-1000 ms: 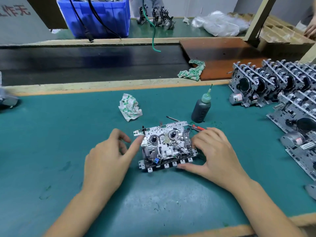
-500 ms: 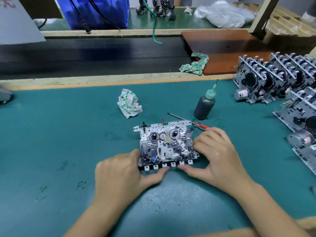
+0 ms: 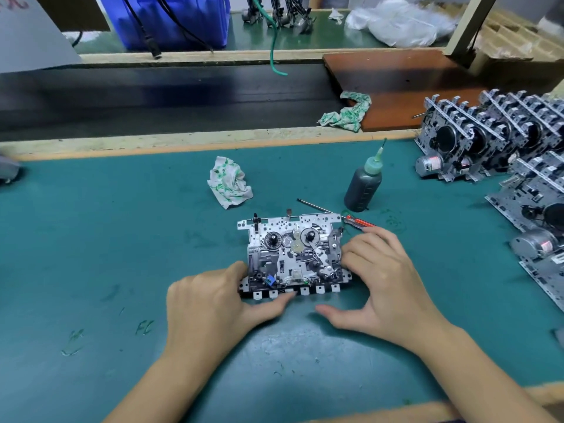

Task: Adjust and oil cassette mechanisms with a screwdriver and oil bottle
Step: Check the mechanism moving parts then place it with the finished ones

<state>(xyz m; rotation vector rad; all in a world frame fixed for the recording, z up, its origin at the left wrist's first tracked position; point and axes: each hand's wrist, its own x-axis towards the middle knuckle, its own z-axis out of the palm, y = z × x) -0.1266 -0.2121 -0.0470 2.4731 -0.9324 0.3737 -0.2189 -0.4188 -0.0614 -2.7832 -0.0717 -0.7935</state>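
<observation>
A silver cassette mechanism lies flat on the green mat in front of me. My left hand grips its near left corner, thumb laid along the front row of keys. My right hand holds its right side, fingers curled against the edge, thumb stretched out on the mat below the keys. A screwdriver with a red handle lies just behind the mechanism. The dark oil bottle with a green needle cap stands upright beyond it.
A crumpled printed rag lies behind the mechanism to the left. Several more mechanisms are stacked along the right side. A second rag lies on the black belt by a brown board. A blue crate stands far back.
My left hand slid from the mechanism's left side down to its near left corner, thumb now along the front keys. My right hand stayed on the right side.
</observation>
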